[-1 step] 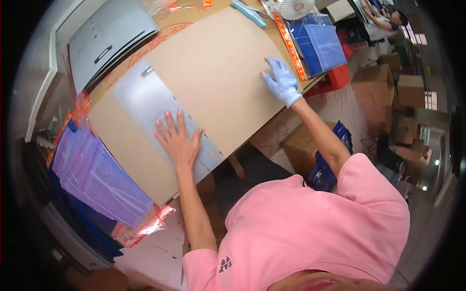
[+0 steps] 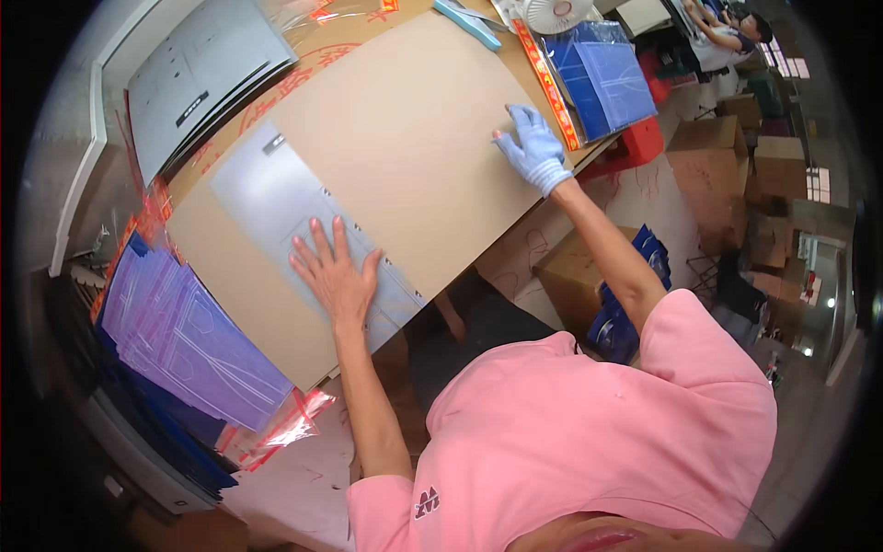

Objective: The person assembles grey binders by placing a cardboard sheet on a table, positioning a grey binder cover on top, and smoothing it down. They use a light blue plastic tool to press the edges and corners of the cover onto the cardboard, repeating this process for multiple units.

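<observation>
My bare left hand lies flat, fingers spread, on a translucent grey plastic sheet with small dark marks along one long edge. Under the sheet is a large brown cardboard board. My right hand wears a light blue glove that leaves some fingertips bare. It rests near the board's right edge with its fingers apart and holds nothing that I can see.
Grey sheets are stacked at the back left. Purple-blue printed sheets lie at the left. Scissors with light blue handles, a white fan and bagged blue packets sit at the back right. A carton stands below the table.
The view has shifted very slightly. Both hands keep nearly the same places on the sheet and the board.
</observation>
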A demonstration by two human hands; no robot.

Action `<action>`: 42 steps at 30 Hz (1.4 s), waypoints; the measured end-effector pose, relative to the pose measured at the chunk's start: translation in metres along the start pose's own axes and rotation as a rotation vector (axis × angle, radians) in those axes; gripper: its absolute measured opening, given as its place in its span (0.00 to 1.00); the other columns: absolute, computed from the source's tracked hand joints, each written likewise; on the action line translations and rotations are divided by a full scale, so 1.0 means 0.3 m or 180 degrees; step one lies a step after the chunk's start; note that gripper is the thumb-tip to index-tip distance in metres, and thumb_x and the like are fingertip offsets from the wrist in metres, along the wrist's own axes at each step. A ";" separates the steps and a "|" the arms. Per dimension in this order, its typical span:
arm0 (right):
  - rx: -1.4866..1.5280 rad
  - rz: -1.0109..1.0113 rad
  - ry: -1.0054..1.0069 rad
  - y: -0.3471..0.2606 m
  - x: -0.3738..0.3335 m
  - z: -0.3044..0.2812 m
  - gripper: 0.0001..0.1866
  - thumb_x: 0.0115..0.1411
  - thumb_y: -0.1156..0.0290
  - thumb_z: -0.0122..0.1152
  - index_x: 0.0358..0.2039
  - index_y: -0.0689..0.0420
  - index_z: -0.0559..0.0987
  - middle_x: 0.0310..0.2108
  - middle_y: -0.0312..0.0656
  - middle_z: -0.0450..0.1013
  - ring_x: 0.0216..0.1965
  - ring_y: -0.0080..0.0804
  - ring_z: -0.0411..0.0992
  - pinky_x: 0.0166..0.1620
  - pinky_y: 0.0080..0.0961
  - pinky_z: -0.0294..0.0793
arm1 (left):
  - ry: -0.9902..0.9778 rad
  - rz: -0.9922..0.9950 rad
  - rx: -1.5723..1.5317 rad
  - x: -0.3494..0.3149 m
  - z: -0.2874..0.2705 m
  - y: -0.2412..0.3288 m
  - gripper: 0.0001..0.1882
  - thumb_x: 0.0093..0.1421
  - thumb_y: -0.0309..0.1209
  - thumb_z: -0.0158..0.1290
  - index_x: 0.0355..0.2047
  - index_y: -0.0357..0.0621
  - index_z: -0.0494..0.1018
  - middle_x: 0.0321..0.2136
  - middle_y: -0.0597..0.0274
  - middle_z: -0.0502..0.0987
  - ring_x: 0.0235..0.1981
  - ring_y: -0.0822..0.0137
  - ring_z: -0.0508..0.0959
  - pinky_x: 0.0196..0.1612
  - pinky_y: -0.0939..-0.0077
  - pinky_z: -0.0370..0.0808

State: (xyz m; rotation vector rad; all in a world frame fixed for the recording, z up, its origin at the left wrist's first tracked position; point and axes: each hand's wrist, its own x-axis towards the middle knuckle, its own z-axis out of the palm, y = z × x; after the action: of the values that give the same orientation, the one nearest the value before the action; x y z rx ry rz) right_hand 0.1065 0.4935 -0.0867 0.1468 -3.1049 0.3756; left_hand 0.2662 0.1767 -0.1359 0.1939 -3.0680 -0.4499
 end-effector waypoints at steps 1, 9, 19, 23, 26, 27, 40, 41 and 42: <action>-0.0173 0.0137 -0.0118 0.037 0.015 0.031 0.33 0.56 0.49 0.54 0.56 0.57 0.65 0.57 0.50 0.60 0.57 0.48 0.60 0.56 0.42 0.60 | 0.0001 0.0039 0.0024 -0.013 -0.003 -0.003 0.43 0.52 0.55 0.54 0.64 0.55 0.54 0.67 0.56 0.45 0.66 0.39 0.42 0.64 0.40 0.39; -0.0536 0.0374 -0.0301 -0.016 0.014 0.096 0.33 0.55 0.46 0.54 0.54 0.58 0.68 0.58 0.50 0.59 0.60 0.47 0.56 0.60 0.42 0.56 | 0.0078 -0.0045 0.0155 -0.038 -0.020 -0.027 0.42 0.52 0.60 0.50 0.64 0.58 0.55 0.67 0.58 0.45 0.67 0.42 0.41 0.64 0.41 0.37; 0.3177 -0.0433 -0.1434 -0.101 0.127 -0.174 0.26 0.60 0.61 0.57 0.55 0.61 0.67 0.50 0.39 0.67 0.51 0.26 0.64 0.54 0.23 0.63 | 0.0208 -0.0053 -0.0034 -0.042 -0.010 -0.034 0.41 0.52 0.58 0.52 0.63 0.55 0.57 0.67 0.59 0.46 0.67 0.43 0.40 0.65 0.41 0.36; 0.2582 -0.1349 -0.1398 -0.338 0.060 -0.100 0.46 0.53 0.51 0.61 0.65 0.58 0.53 0.65 0.49 0.50 0.66 0.40 0.49 0.65 0.33 0.50 | 0.0187 -0.0063 -0.0168 -0.030 -0.022 -0.029 0.39 0.53 0.56 0.52 0.62 0.54 0.59 0.66 0.58 0.49 0.66 0.43 0.42 0.65 0.41 0.36; 0.1476 -0.1661 -0.0983 -0.500 -0.026 -0.061 0.46 0.50 0.42 0.60 0.64 0.52 0.57 0.65 0.51 0.48 0.66 0.50 0.45 0.65 0.40 0.46 | 0.0142 -0.0111 -0.0218 -0.037 -0.047 -0.026 0.36 0.56 0.52 0.49 0.62 0.51 0.58 0.65 0.58 0.51 0.67 0.45 0.44 0.65 0.44 0.36; 0.1192 -0.1764 -0.0825 -0.531 -0.046 -0.034 0.45 0.50 0.41 0.59 0.63 0.51 0.58 0.65 0.51 0.48 0.66 0.51 0.45 0.66 0.43 0.44 | 0.0104 -0.0139 -0.0250 -0.042 -0.048 -0.027 0.34 0.58 0.50 0.48 0.62 0.51 0.58 0.65 0.58 0.51 0.67 0.46 0.44 0.65 0.45 0.37; -0.0183 -0.2075 -0.0353 -0.613 -0.102 0.210 0.32 0.56 0.47 0.52 0.58 0.49 0.66 0.62 0.45 0.55 0.65 0.46 0.49 0.64 0.55 0.39 | 0.0165 0.0051 -0.0312 -0.049 -0.032 -0.044 0.33 0.58 0.48 0.49 0.63 0.56 0.57 0.65 0.71 0.54 0.66 0.43 0.43 0.65 0.42 0.33; -0.0175 -0.2076 -0.0309 -0.611 -0.075 0.215 0.32 0.56 0.48 0.52 0.58 0.49 0.66 0.62 0.45 0.55 0.64 0.46 0.49 0.64 0.55 0.40 | 0.0128 0.0035 -0.0311 -0.046 -0.032 -0.043 0.33 0.57 0.48 0.50 0.62 0.57 0.58 0.64 0.73 0.55 0.66 0.43 0.43 0.65 0.41 0.33; -0.0172 -0.2066 -0.0266 -0.610 -0.045 0.216 0.31 0.56 0.48 0.52 0.58 0.49 0.66 0.62 0.45 0.56 0.64 0.45 0.50 0.64 0.54 0.40 | 0.0087 0.0028 -0.0315 -0.044 -0.033 -0.040 0.33 0.57 0.48 0.51 0.62 0.59 0.59 0.64 0.74 0.55 0.66 0.42 0.42 0.65 0.41 0.32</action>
State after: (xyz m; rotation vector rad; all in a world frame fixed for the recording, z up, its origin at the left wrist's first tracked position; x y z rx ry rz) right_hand 0.1372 0.3025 -0.1064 1.1446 -2.9056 0.2621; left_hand 0.2813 0.1642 -0.1302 0.1815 -3.0095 -0.5918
